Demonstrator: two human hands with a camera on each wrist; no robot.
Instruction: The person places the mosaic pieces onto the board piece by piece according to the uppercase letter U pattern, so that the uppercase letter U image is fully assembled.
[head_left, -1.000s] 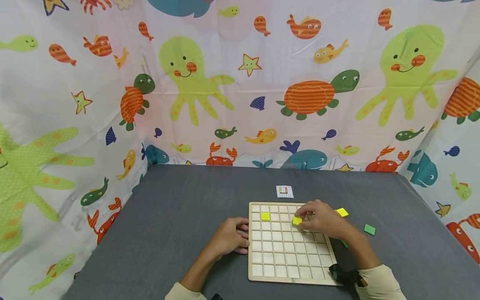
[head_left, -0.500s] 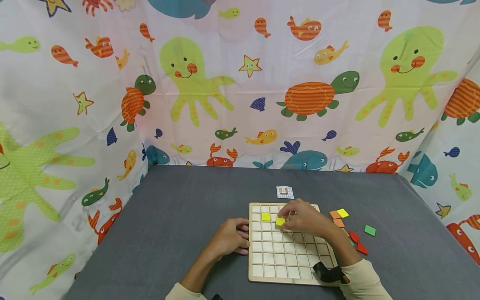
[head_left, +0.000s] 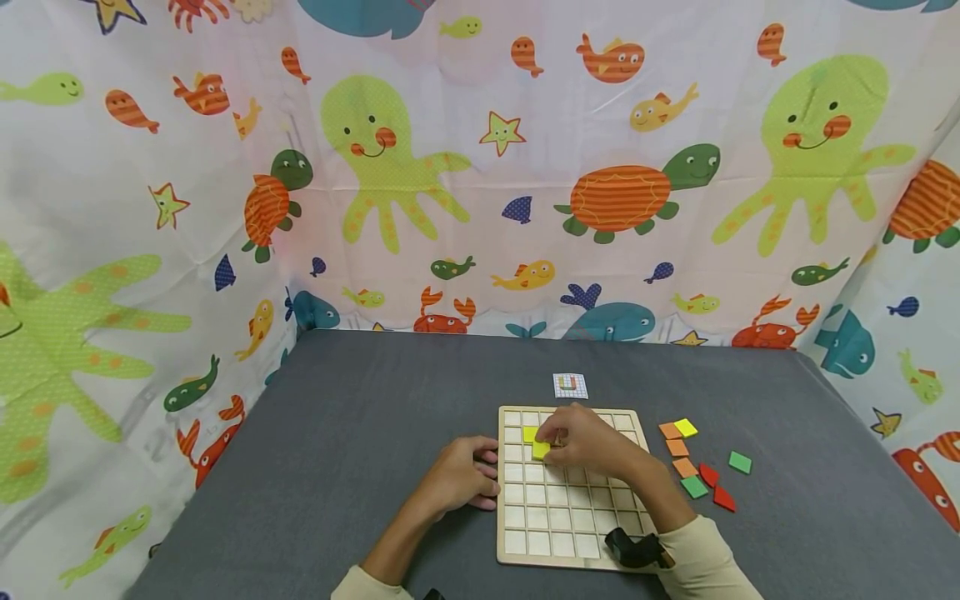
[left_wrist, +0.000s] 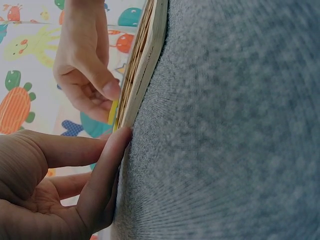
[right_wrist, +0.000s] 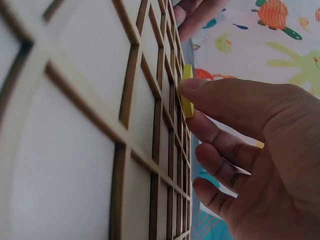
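Note:
A wooden grid board [head_left: 552,543] with raised dividers lies on the grey table. My right hand [head_left: 588,442] pinches a yellow square tile [head_left: 540,451] between thumb and fingers, over the board's upper left part. In the right wrist view that tile [right_wrist: 187,102] is tilted edge-on close to the dividers. Just beyond it, another yellow tile [head_left: 529,433] lies in a cell of the second row. My left hand [head_left: 463,471] rests its fingertips against the board's left edge; in the left wrist view its extended fingers [left_wrist: 107,165] touch the wooden rim.
Right of the board lie loose tiles: a yellow one [head_left: 686,427], several orange ones [head_left: 677,448], two green squares [head_left: 740,462] and two red pieces [head_left: 723,498]. A small printed grid card [head_left: 570,386] lies behind the board. A sea-animal curtain [head_left: 450,167] surrounds the table's back and sides.
My right hand has carried the yellow tile leftward across the board, close to the tile lying there. Loose tiles at the right have come out from behind the arm. My left hand has stayed put.

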